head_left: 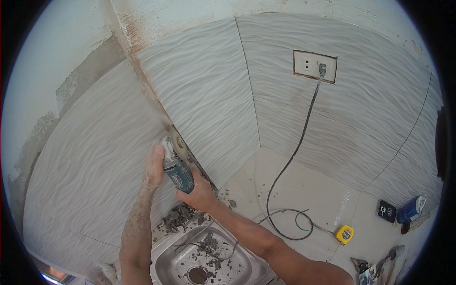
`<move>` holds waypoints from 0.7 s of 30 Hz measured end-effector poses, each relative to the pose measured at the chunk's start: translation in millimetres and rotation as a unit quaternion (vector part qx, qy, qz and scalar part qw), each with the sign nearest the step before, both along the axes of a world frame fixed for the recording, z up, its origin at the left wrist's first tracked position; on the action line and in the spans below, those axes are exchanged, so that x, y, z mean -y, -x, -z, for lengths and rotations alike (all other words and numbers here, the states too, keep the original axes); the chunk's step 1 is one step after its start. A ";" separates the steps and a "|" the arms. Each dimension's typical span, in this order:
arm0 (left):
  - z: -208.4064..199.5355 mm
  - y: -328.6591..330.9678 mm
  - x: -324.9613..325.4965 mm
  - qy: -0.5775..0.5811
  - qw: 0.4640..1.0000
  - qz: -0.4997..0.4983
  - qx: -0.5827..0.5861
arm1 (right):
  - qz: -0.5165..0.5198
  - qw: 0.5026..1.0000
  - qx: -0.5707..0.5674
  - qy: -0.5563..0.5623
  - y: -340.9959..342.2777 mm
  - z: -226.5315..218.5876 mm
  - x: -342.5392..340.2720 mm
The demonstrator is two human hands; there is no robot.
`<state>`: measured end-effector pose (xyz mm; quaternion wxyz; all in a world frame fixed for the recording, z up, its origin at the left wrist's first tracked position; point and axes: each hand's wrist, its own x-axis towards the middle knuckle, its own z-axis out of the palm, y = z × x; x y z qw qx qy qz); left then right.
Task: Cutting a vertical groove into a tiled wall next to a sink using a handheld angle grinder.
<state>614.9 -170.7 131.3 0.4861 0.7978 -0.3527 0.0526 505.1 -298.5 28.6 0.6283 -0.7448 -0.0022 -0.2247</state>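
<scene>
Both of my hands hold a teal angle grinder (176, 170). Its disc (178, 139) sits against the corner joint where two walls of white wavy tiles (209, 99) meet. My left hand (154, 166) grips the head of the tool from the left. My right hand (199, 192) holds the body from below. The grinder's grey cord (304, 128) runs across the counter and up to a wall socket (315, 66).
Below my arms a steel sink (209, 261) holds broken mortar bits, and more rubble (183, 218) lies on its rim. On the white counter (308, 190) lie a yellow tape measure (345, 234), a black socket plate (386, 211), a blue tool (411, 209) and hand tools (380, 266).
</scene>
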 end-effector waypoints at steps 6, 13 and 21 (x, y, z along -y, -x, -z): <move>2.8 -6.2 -2.0 0.001 1.000 -0.005 0.010 | -0.018 1.000 -0.013 -0.009 0.0 -3.9 1.9; 1.9 0.4 6.4 0.027 0.999 0.014 -0.025 | 0.000 1.000 0.001 -0.002 -2.0 2.4 2.1; 29.0 16.8 -18.7 0.032 0.999 -0.015 0.022 | 0.003 0.999 -0.020 0.027 30.3 1.8 -1.5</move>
